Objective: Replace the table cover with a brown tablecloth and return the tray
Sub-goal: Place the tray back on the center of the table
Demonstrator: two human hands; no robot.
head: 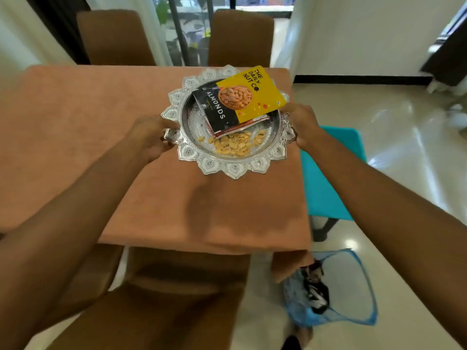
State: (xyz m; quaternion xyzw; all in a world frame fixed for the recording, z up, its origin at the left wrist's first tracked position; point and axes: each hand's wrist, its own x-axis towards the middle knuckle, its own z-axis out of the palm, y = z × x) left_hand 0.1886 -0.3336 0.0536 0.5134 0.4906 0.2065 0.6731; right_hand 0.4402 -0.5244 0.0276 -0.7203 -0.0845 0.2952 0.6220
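Note:
A brown tablecloth (83,127) covers the table. Over its right half I hold an ornate silver tray (235,170) with a petal-shaped rim. My left hand (151,137) grips the tray's left handle and my right hand (303,125) grips its right handle. In the tray lie a yellow and black packet of almonds (242,99) and a heap of loose nut shells (235,145). A shadow falls on the cloth under the tray, which appears raised above the table.
Two brown chairs (113,39) stand at the far side and one brown chair (177,286) is right in front of me. A turquoise stool (328,178) stands right of the table. A blue mesh basket (336,289) with dark cloth sits on the glossy floor.

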